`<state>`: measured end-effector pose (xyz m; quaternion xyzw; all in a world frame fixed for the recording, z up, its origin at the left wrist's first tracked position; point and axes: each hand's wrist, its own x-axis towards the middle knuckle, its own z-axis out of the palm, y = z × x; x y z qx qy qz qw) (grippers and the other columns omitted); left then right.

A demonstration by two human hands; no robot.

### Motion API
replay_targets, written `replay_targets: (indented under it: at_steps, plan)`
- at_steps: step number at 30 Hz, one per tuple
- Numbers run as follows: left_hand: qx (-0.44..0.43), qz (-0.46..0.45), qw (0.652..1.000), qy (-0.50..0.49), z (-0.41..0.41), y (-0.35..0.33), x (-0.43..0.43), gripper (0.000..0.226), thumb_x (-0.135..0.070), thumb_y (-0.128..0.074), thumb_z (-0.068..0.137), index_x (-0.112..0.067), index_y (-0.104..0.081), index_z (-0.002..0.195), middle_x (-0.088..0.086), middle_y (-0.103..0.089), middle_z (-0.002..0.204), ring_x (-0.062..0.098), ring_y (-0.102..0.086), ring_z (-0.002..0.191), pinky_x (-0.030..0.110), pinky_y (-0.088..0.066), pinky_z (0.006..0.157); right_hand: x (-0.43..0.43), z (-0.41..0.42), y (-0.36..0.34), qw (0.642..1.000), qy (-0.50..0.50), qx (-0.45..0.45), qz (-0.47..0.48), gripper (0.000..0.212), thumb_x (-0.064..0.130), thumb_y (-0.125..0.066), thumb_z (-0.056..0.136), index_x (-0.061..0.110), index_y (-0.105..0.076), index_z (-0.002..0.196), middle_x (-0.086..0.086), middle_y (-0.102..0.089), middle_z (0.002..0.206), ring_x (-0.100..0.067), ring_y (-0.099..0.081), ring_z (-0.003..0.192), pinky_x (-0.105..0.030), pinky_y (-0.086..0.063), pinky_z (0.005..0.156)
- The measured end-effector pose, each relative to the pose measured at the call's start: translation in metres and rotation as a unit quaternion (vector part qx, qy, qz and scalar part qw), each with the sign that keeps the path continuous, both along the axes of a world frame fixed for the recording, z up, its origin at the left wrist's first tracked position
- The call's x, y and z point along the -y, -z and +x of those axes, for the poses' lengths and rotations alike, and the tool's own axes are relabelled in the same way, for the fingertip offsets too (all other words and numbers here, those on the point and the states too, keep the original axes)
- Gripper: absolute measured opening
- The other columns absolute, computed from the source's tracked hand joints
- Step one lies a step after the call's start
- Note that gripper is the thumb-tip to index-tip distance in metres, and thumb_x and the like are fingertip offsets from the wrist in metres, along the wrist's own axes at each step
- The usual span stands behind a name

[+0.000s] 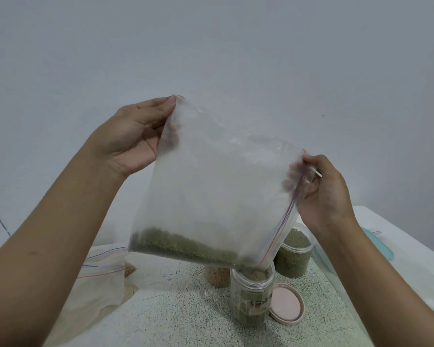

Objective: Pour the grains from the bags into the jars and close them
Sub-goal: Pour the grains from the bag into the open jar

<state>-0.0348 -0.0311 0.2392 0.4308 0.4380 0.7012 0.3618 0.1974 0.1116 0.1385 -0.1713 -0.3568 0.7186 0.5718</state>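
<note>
You hold a clear zip bag (223, 184) up in the air with both hands, tilted so that its lowest corner sits right at the open mouth of the front jar (251, 301). Your left hand (133, 141) pinches the bag's upper corner, thumb on the near side and fingers (172, 126) showing through the plastic behind it. Your right hand (323, 194) grips the zip edge (the one with the red and blue stripe), its fingers curled round the plastic. The bag is mostly empty: a band of green grains (186, 249) lies along its lower edge and slopes down toward the corner at the jar.

The front jar is clear, stands upright on the speckled desk (173, 316) and has green grains inside, with more heaped at its mouth. A pink lid (286, 306) lies flat on the desk just beside it, on your right.

Behind and to the right stands a second clear jar (295, 259), filled nearly to the top with green grains; the bag hides part of its rim. A third jar (217, 278) holding tan grains stands behind the front one, largely covered by the bag.

On your left another zip bag (100, 279) lies slumped on the desk with a few tan grains in it. Past your right forearm a teal lid (382, 246) shows in part
</note>
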Motion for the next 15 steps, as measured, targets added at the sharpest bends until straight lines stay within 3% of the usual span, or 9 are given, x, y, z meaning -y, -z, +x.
replay_targets:
  at_steps: [15]
  plan:
    - [0.006,0.008,1.0,-0.011,-0.0071,-0.0071,-0.0073,0.019,-0.016,-0.066,0.084,-0.012,-0.083,0.08,0.003,-0.077,0.087,0.011,-0.074,0.082,0.026,-0.061,0.076,0.0001,-0.0034,0.0017,1.0,-0.02,-0.005,0.008,0.011,0.01,-0.058,0.095,0.015,-0.068,0.093,0.002,-0.062,0.069,-0.012,-0.059,0.061,-0.026,-0.046,0.056]
